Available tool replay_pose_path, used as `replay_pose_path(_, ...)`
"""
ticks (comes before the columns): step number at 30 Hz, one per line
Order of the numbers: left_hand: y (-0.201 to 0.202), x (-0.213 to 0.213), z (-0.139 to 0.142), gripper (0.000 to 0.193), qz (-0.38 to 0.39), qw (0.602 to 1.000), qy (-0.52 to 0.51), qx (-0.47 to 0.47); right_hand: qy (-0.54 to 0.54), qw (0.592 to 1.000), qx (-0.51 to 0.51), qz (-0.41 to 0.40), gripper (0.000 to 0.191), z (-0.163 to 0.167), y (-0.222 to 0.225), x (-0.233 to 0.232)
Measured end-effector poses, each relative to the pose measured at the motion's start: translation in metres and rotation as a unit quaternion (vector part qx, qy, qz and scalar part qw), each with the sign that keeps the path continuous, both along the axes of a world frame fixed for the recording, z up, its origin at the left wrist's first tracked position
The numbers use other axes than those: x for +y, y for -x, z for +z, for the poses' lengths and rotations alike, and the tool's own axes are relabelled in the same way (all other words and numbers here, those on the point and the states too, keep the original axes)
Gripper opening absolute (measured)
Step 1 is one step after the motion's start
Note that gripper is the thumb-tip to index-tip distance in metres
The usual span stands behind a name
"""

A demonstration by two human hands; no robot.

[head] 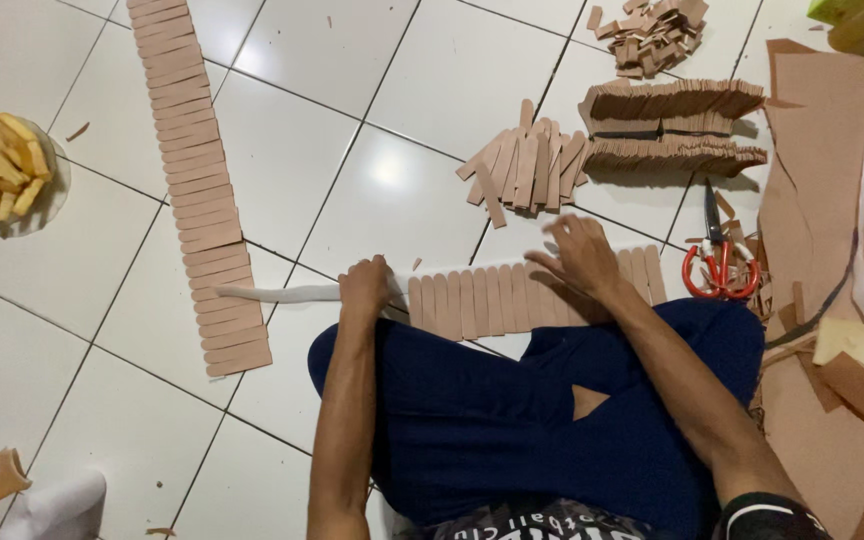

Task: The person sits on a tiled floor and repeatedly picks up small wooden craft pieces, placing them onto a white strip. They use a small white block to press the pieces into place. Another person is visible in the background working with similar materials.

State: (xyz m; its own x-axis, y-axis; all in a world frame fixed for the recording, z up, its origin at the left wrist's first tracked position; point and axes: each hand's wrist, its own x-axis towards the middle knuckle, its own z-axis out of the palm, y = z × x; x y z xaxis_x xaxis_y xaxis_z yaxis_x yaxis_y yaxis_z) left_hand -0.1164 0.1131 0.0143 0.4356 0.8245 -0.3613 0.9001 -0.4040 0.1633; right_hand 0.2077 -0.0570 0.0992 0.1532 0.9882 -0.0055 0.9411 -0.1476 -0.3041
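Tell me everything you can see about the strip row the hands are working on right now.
The strip row is a short band of tan, cardboard-like strips laid side by side, flat on the white tile floor, just ahead of the person's knees. A white tape runs out from its left end. The left hand presses on that end; the right hand lies spread on the strips further right. Its near edge is partly hidden by the legs.

1 head-worn camera looks steeply down from close above the seated person's lap, facing forward over the white tiled floor (pixel 392 180) and both forearms
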Motion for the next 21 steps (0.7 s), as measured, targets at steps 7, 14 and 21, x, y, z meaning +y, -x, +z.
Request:
replay_pose_path(7, -0.016, -0.016, -0.02, 0.027, 0.017, 0.999, -0.036, 0.001, -0.357, 0.925, 0.128, 0.008, 0.078, 0.047, 0.078, 0.082)
replay_pose_path(14, -0.011, -0.016, -0.031, 0.024, -0.013, 0.998, -0.049, 0.025, -0.039, 0.997, 0.032, 0.06, 0.089, -0.047, 0.147, 0.075)
replay_pose_path(21, -0.012, 0.014, -0.005, 0.02, 0.006, 0.992, 0.006, 0.128, -0.208, 0.961, 0.179, 0.045, 0.092, -0.001, 0.091, 0.085)
